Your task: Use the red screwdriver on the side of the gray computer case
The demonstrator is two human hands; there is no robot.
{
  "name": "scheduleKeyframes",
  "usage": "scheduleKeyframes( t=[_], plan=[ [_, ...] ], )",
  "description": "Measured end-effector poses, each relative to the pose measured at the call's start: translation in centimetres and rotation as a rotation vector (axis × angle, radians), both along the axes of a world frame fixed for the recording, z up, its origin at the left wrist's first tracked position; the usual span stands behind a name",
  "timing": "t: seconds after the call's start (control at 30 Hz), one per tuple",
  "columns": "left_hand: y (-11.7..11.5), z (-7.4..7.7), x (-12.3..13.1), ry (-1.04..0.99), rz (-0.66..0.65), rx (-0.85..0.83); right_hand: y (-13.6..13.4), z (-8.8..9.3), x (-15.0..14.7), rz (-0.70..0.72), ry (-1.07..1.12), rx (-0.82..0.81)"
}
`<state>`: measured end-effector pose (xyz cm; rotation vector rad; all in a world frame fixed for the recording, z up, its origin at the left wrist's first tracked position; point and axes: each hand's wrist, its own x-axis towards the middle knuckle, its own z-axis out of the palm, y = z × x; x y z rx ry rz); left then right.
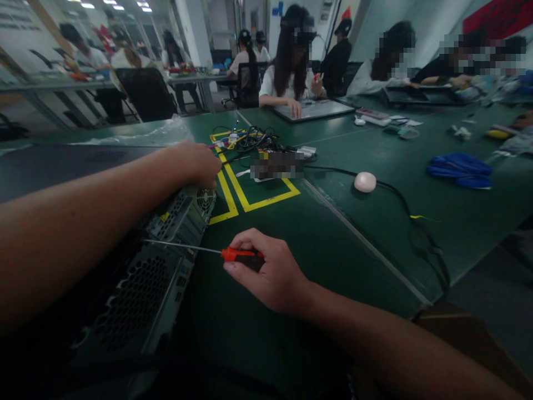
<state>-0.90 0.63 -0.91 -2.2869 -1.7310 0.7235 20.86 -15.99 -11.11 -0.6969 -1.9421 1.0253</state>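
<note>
My right hand (270,272) is wrapped round the red and black handle of a screwdriver (239,255). Its long metal shaft points left, and the tip meets the back of a computer case (137,294) with honeycomb vents and metal slots. Over the far end of the case lies my left hand (195,164), knuckles up, near a small round fan grille. Its fingertips are mostly hidden, so what they hold cannot be made out. A bundle of cables (254,139) lies just beyond my left hand.
Yellow tape squares (272,200) mark the green table (333,239). A pale rounded object (365,182), a black cable and blue cloth (460,169) lie to the right. Across the table, a person touches a flat panel (316,110); several others sit behind.
</note>
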Motion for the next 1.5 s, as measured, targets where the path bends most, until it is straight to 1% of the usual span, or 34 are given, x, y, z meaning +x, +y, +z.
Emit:
scheduleKeyframes(
  t=[0.1,0.27,0.4,0.57,0.73,0.9,1.03,1.13,1.23,1.37,1.5],
  plan=[
    [0.2,-0.1,-0.2,-0.023,0.002,0.008,0.0,-0.1,0.0,-0.012,-0.01,-0.007],
    [-0.2,0.2,0.3,0.052,-0.037,0.005,-0.1,0.0,0.1,-0.011,-0.017,-0.018],
    [-0.6,0.4,0.7,0.017,-0.017,-0.001,-0.1,0.0,0.0,-0.007,-0.01,-0.018],
    [-0.4,0.2,0.8,0.13,-0.024,-0.005,0.0,0.0,0.0,-0.009,0.002,-0.01],
    [0.0,-0.2,0.5,0.032,0.016,-0.011,0.0,0.0,0.1,-0.003,-0.013,-0.024],
    [0.7,-0.6,-0.2,0.029,-0.011,0.012,-0.1,0.0,0.2,-0.013,-0.02,-0.018],
    [0.3,-0.2,0.1,-0.046,0.003,0.012,0.0,0.0,0.1,-0.017,-0.006,-0.007],
    [-0.2,0.2,0.6,0.016,-0.006,0.001,0.1,0.1,0.1,-0.021,0.01,0.016],
    [-0.3,0.1,0.7,0.094,-0.036,0.0,0.1,0.1,0.1,-0.036,0.014,0.026],
    [0.3,-0.2,0.3,0.079,-0.031,0.003,0.0,-0.1,0.2,-0.057,-0.021,0.046],
    [0.2,0.0,0.4,0.074,-0.033,-0.011,0.0,0.0,0.1,-0.02,-0.045,0.045]
  ],
)
